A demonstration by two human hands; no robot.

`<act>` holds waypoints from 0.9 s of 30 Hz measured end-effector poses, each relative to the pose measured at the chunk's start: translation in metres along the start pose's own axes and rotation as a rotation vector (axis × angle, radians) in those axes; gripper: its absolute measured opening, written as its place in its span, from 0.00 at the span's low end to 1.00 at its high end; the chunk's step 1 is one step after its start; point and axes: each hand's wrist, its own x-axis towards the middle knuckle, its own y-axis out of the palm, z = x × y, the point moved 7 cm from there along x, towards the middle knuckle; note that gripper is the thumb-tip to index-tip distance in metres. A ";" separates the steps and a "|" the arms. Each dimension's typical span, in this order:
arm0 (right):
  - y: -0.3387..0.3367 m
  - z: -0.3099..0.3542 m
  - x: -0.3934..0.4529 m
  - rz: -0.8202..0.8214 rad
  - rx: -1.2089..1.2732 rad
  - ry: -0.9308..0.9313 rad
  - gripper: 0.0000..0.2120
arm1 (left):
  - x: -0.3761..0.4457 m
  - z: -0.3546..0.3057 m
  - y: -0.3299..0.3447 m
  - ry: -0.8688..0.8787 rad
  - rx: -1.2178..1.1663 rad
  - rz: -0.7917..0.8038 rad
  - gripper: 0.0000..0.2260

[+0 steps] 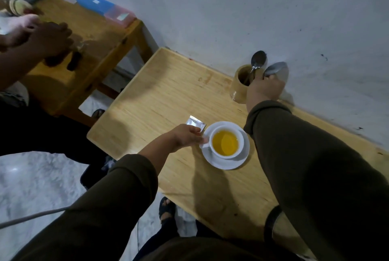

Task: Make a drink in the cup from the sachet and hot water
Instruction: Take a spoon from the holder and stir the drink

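A white cup (227,155) full of yellow-orange liquid stands on a white saucer (226,165) near the front of the wooden table (168,92). My left hand (185,136) pinches the cup's handle at the saucer's left side. A silver sachet (195,122) lies flat on the table just behind that hand. My right hand (265,88) reaches to the back of the table and grips a spoon (275,69) with its bowl up, beside a wooden holder (242,84). A second spoon (257,60) stands in the holder.
The wall runs right behind the holder. A second wooden table (88,35) stands at the left with blue and pink boxes (105,7); another person's hands (37,37) work over it. The floor and my sandalled foot (167,208) show below the table edge.
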 end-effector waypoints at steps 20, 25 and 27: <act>-0.084 0.068 -0.106 -0.027 0.321 -0.246 0.10 | -0.010 -0.011 0.010 0.257 0.765 0.030 0.23; -0.073 0.018 -0.146 0.136 -0.462 -0.224 0.15 | -0.011 -0.009 0.013 0.273 0.787 0.041 0.26; -0.067 -0.006 -0.161 0.236 -0.675 -0.110 0.13 | -0.011 -0.008 0.012 0.270 0.773 0.048 0.26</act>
